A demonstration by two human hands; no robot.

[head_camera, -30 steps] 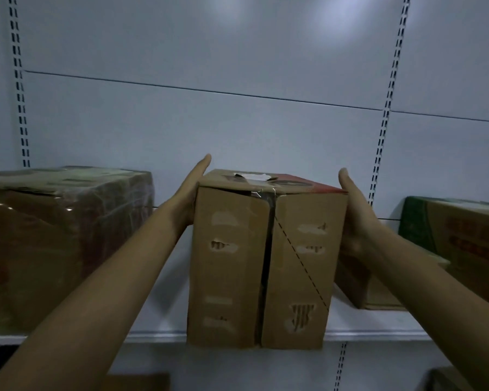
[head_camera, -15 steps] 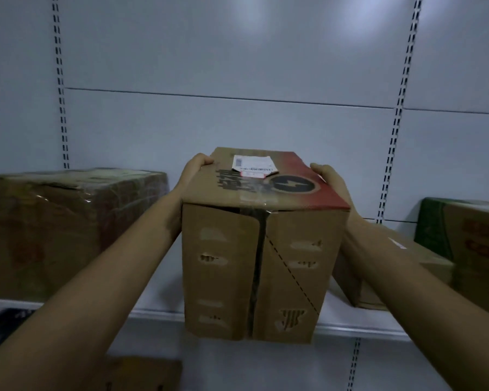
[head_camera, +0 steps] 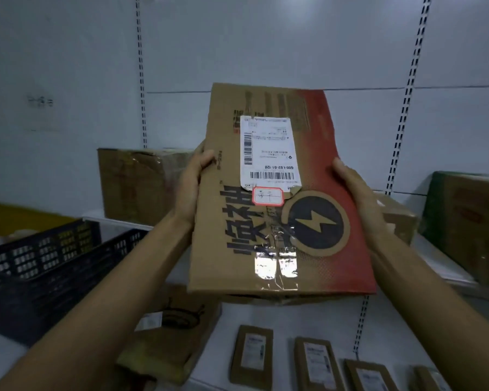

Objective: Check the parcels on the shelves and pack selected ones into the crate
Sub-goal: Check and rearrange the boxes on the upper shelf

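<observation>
A rectangular corrugated cardboard box (head_camera: 277, 221) is held in the air in front of the shelf (head_camera: 446, 273), its broad printed face tilted toward the camera. The face is brown fading to red on the right, with a black lightning-bolt roundel. A white shipping label (head_camera: 268, 153) with a torn lower edge lies above a small red-bordered sticker (head_camera: 267, 196), and glossy clear tape (head_camera: 274, 266) crosses the near edge. The left hand (head_camera: 192, 179) clasps the left edge, thumb on the face; the right hand (head_camera: 356, 193) grasps the right edge. A dark perforated plastic crate (head_camera: 40, 263) stands at the left, apart from the box. Half a second ago the box showed its scuffed end flaps and sat lower against the shelf edge – now it is lifted and tipped back, and the crate has come into view
</observation>
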